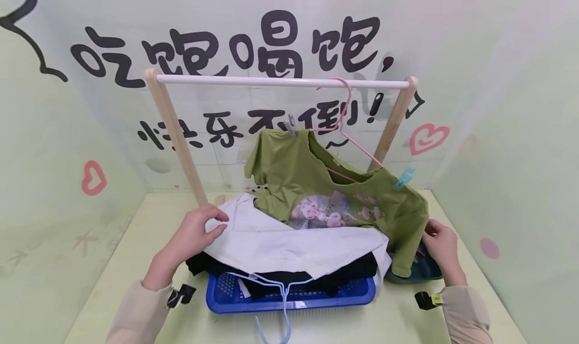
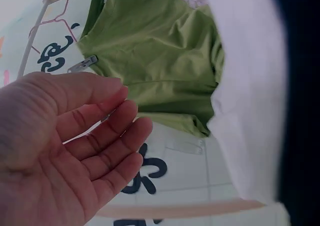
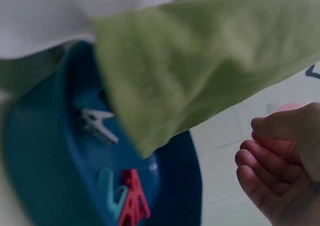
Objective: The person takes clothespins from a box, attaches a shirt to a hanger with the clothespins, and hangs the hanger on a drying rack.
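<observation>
A green T-shirt (image 1: 278,163) with a pink print hangs from a pink hanger (image 1: 360,147), its right side lower than its left. A grey clothespin (image 1: 291,126) grips its left shoulder and a light-blue clothespin (image 1: 404,178) its right. My left hand (image 1: 195,233) hovers beside a white garment (image 1: 289,247), fingers loosely bent; in the left wrist view nothing lies between thumb and fingers (image 2: 117,143). By the right sleeve (image 3: 200,61) is my right hand (image 1: 442,244), likewise relaxed and holding nothing, with space between it and the cloth in the right wrist view.
The hanger hooks over the white rail (image 1: 253,81) of a wooden-sided rack. Below, a blue basket (image 1: 289,304) holds white and black clothes, with a light-blue hanger (image 1: 284,304) in front. A dark teal bin (image 3: 35,131) with several clothespins stands right, partly under the sleeve.
</observation>
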A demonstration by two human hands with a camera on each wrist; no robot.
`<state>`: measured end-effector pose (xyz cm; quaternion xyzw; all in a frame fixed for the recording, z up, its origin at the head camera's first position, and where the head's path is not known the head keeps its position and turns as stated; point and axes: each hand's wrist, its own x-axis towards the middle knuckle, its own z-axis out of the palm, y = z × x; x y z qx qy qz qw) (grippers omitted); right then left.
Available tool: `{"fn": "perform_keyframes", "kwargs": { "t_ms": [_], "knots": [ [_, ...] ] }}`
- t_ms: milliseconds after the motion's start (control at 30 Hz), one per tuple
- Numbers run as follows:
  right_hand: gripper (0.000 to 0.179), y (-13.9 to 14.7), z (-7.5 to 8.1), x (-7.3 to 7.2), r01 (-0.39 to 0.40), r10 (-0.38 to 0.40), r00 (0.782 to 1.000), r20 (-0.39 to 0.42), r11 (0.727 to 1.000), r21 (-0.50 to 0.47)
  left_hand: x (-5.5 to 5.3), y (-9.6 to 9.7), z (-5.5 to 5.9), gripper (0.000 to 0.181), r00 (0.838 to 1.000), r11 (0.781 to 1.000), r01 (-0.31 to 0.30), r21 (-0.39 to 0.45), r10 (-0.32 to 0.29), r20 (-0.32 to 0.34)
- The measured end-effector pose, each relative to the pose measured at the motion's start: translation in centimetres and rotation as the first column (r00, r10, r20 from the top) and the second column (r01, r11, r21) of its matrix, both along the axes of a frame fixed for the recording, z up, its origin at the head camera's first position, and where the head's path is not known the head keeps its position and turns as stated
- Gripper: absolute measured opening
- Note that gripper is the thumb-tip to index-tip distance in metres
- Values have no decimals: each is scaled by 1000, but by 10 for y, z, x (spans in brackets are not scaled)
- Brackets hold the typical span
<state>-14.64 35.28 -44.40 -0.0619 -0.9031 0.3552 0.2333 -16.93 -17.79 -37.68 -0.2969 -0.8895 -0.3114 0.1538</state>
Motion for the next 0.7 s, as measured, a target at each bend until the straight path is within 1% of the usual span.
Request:
{"fn": "perform_keyframes", "kwargs": {
  "t_ms": [100, 133, 200, 267, 367, 433, 533, 633, 700],
  "knots": [
    [5, 6, -10, 2, -23, 16, 995, 97, 997, 71, 11, -7, -14, 18, 1000, 1000, -7, -8, 6, -26],
    [6, 8, -13, 2, -38, 27, 992, 125, 996, 87, 15, -8, -18, 19, 999, 1000, -4, -8, 4, -36],
    [6, 11, -18, 3, -64, 47, 983, 176, 994, 94, 21, -10, -26, 21, 999, 1000, 4, -4, -4, -46],
    [3, 14, -23, 3, -88, 63, 972, 226, 991, 101, 26, -10, -33, 22, 999, 1000, 7, -1, -7, -42],
    [5, 17, -29, 4, -125, 88, 955, 284, 986, 115, 32, -11, -41, 23, 1000, 1000, 4, 16, -3, -17],
    [7, 18, -32, 4, -149, 101, 948, 303, 979, 140, 35, -10, -45, 24, 1000, 1000, -10, 23, 10, -6],
    [12, 19, -37, 4, -167, 106, 945, 310, 970, 176, 38, -9, -51, 26, 1000, 1000, -15, 23, 16, -20],
    [21, 19, -41, 4, -165, 87, 942, 324, 961, 221, 39, -7, -57, 26, 997, 1000, -20, 7, 20, -70],
    [24, 19, -43, 3, -165, 77, 935, 347, 959, 232, 39, -7, -60, 25, 995, 1000, -23, -2, 23, -100]
  ]
}}
